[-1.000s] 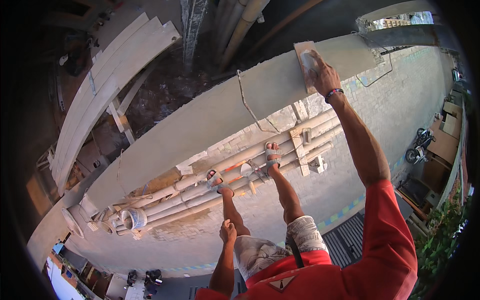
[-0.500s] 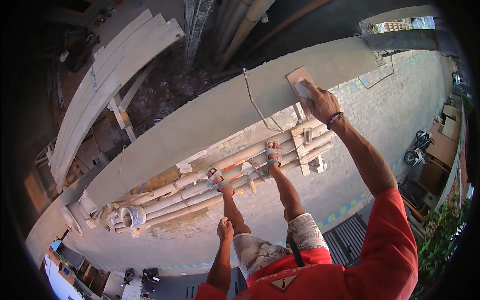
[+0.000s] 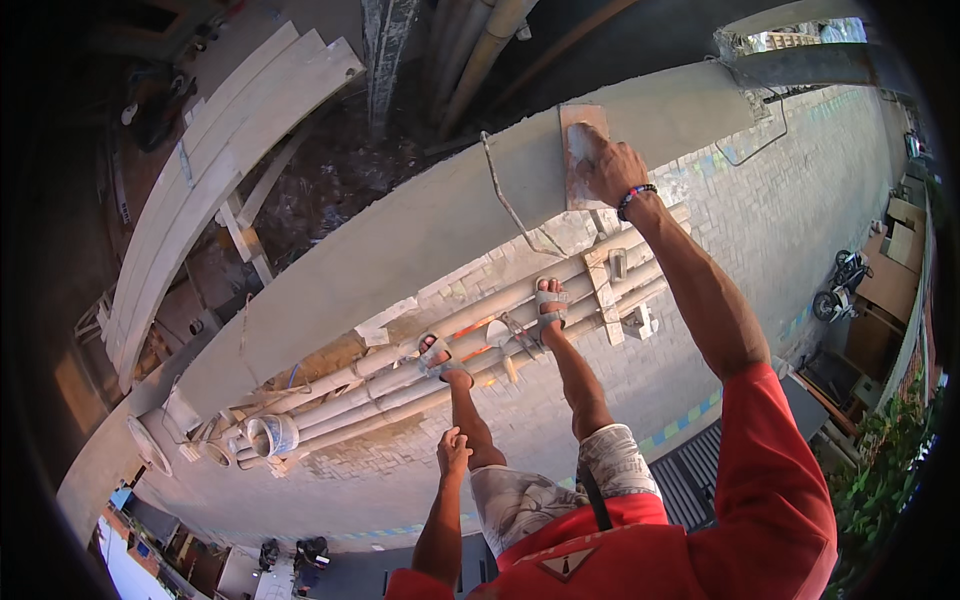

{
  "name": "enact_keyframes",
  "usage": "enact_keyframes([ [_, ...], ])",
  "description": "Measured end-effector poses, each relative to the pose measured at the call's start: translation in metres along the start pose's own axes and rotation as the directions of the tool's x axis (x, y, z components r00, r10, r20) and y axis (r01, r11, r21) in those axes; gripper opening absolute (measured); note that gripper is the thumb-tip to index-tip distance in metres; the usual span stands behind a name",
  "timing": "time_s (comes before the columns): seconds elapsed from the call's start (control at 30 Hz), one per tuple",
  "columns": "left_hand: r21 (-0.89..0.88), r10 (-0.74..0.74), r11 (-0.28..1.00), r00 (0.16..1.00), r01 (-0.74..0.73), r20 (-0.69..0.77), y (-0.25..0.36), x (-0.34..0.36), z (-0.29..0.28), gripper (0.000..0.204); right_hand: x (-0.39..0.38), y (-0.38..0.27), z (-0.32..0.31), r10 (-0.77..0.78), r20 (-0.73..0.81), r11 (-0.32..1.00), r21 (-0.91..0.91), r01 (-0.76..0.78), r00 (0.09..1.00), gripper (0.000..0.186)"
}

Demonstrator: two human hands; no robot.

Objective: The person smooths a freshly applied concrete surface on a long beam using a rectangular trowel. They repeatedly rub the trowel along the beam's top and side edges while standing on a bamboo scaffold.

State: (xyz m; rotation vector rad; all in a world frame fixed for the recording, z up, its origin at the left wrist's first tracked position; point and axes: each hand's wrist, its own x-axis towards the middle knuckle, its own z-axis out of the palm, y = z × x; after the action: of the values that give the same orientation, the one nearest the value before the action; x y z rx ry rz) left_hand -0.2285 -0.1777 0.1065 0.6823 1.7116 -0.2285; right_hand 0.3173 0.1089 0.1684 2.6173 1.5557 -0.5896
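Observation:
My right hand [image 3: 614,172] grips a rectangular plastering float [image 3: 576,132] and presses it flat against the smooth grey rendered wall face [image 3: 420,225]. The float stands nearly upright across the band, its lower end near the render's bottom edge. A bent metal rod [image 3: 503,195] sticks out of the wall just left of it. Down beside my left thigh hangs my left hand [image 3: 453,453], fingers loosely curled, with nothing visible in it.
My sandalled feet stand on bamboo poles [image 3: 400,385] lashed as a scaffold high above paving. On the poles are a bucket [image 3: 270,434] at the left and a wooden crosspiece [image 3: 602,298] at the right. Curved boards [image 3: 215,170] rise behind the wall. A motorcycle [image 3: 840,285] is parked below.
My right hand has slid the float left and slightly up along the wall, turning it more upright. My left hand stays by my thigh.

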Motion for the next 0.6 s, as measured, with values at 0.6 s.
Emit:
enact_keyframes([
  [0.6, -0.127, 0.095, 0.988, 0.995, -0.089, 0.041, 0.028, 0.015, -0.008, 0.046, -0.008, -0.014, -0.007, -0.062, -0.004, 0.996, 0.058, 0.062, 0.998, 0.06],
])
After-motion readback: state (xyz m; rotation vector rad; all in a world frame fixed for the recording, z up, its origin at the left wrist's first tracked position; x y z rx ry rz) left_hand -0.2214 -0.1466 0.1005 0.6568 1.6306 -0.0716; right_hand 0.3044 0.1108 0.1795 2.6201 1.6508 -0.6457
